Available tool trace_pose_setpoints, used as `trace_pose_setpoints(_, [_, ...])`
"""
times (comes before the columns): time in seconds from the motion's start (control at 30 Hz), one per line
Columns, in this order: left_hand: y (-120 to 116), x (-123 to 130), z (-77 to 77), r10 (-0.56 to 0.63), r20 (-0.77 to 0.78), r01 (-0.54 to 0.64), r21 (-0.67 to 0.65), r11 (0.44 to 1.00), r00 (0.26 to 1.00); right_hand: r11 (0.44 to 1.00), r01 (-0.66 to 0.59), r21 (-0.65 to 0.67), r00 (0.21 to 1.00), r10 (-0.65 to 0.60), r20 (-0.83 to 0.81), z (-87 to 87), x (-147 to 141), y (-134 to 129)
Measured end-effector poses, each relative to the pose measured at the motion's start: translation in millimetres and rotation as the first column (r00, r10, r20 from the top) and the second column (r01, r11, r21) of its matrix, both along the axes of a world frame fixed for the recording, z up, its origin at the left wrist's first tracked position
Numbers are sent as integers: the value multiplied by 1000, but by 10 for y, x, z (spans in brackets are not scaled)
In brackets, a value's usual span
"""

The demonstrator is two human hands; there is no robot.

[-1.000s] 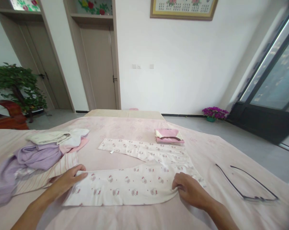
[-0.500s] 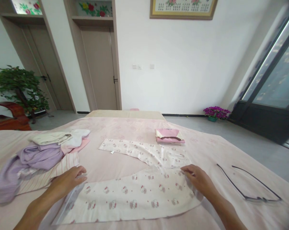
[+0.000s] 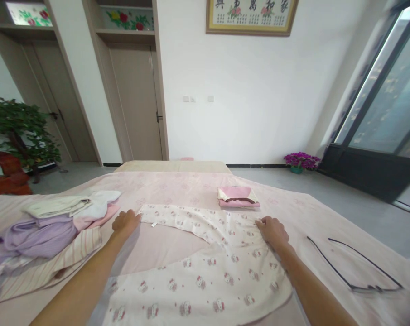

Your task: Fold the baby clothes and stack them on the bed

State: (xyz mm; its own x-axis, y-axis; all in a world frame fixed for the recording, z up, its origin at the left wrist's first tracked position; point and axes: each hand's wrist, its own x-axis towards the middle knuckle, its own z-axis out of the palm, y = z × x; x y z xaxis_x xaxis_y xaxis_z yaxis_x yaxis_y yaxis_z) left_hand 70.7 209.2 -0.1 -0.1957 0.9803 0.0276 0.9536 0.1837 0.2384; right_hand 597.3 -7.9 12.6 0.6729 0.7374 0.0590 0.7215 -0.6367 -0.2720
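Observation:
White pants (image 3: 194, 280) with a red-bowed cat print lie spread on the pink bedcover, legs apart and a small white tag at the far leg. My left hand (image 3: 126, 222) is closed at the left end of the far leg, fingers pinching its edge. At the right end, my right hand (image 3: 272, 231) pinches the far upper corner of the pants, its thumb and fingers together. The near leg lies flat and runs out of view at the bottom. Just beyond my right hand sits a folded pink garment (image 3: 238, 195) with cream and brown trim.
A loose heap of clothes (image 3: 45, 235), purple, striped and white, lies on the left. Black-framed glasses (image 3: 354, 262) rest on the right of the bedcover (image 3: 177, 185). Beyond the bed are doors, a potted plant (image 3: 17, 131) and purple flowers (image 3: 301, 160).
My left hand has moved away from me, from the near leg's end to the far leg's end. My right hand has shifted slightly up along the pants' right edge. The view has tilted a little upward.

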Motion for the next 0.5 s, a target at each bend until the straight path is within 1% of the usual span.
trace_pose_setpoints(0.07, [71,19,-44,19,-5,-19,3,1000,1000,999,-25,24,1000,25,2,-29,-24,36])
trace_pose_setpoints(0.17, [132,-9,-69,-8,7,8,12,1000,1000,997,-28,70,999,30,-26,-61,-2,55])
trace_pose_setpoints(0.27, [135,-50,-48,-21,3,21,36,999,1000,997,24,74,998,-19,-67,-75,71,61])
trace_pose_setpoints(0.33, [96,-25,-21,-36,-26,38,78,996,999,998,19,67,998,-15,-66,-61,97,60])
trace_pose_setpoints(0.4, [29,78,0,-109,-62,117,143,983,992,996,-10,84,1000,8,25,-29,66,52])
trace_pose_setpoints(0.47, [-56,257,-5,-240,-93,254,200,946,966,992,-66,106,983,46,180,0,-32,37])
trace_pose_setpoints(0.5, [-101,362,-22,-327,-107,343,215,914,939,987,-115,112,964,84,251,1,-102,28])
